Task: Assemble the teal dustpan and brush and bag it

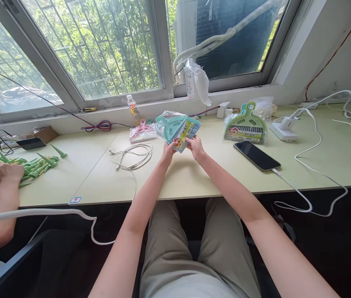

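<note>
Between my two hands is a teal dustpan and brush set [175,127] in clear plastic, tilted above the table, with a yellow label on its front. My left hand [169,150] grips its lower left edge, and my right hand [195,145] pinches its lower right side. A pink packaged set [143,132] lies to the left of it, near the window sill. Farther right stands a green packaged set [246,126], with a teal one partly hidden behind it.
A coiled cable [136,157] lies left of my hands. On the right are a phone [257,155] with its cable and a white power strip [284,131]. A bottle [133,109] stands by the sill. Another person's hands touch green pointed pieces [40,165] at far left.
</note>
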### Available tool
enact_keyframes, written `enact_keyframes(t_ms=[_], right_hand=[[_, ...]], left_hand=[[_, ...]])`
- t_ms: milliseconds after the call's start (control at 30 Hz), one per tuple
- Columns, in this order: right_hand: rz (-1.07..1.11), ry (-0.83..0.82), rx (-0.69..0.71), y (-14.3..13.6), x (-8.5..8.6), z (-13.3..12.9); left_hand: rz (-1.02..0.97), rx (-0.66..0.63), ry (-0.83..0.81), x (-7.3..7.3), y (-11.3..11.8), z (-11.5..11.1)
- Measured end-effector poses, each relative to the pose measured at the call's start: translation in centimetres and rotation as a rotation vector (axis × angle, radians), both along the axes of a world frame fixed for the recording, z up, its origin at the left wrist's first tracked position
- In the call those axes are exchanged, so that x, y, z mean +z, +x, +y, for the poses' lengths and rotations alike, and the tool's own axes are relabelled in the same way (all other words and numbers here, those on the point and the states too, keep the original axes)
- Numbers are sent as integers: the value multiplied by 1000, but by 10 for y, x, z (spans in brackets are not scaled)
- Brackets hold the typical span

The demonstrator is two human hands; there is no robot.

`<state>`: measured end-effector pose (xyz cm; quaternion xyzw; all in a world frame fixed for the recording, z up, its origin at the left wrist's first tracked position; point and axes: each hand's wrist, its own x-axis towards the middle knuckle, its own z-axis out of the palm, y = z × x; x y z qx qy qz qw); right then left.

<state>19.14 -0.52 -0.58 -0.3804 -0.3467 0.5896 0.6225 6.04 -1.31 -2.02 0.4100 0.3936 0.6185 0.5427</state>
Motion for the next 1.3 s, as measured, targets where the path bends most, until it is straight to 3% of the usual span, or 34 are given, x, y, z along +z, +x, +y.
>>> enact_keyframes(t_ms=[167,367,433,600,667,733,867,933,1100,1300], right_hand=[[54,-59,47,8,2,5],[23,-92,-19,18,2,10],[19,-82,-58,18,1,11],[46,-18,-180,17,-3,12],[71,-13,-196,16,-4,13],[85,-5,-191,15,-5,14],[39,27,-115,11,-7,16],[-2,45,-50,9,-7,16],[-35,80,-8,5,-7,15],[34,-14,-135,6,-7,11]], left_hand=[[23,23,-18,0,-3,3],[195,-77,-21,4,-2,-5],[235,-187,8,6,-1,-11],[284,-631,-58,2,4,-20],[266,-702,-116,-1,3,-16],[206,-614,-135,-1,-2,-8],[-23,-179,-34,6,-15,3],[-127,-68,19,9,-19,2],[-196,-111,-34,8,-13,-7],[-91,-356,-67,1,0,-9]])
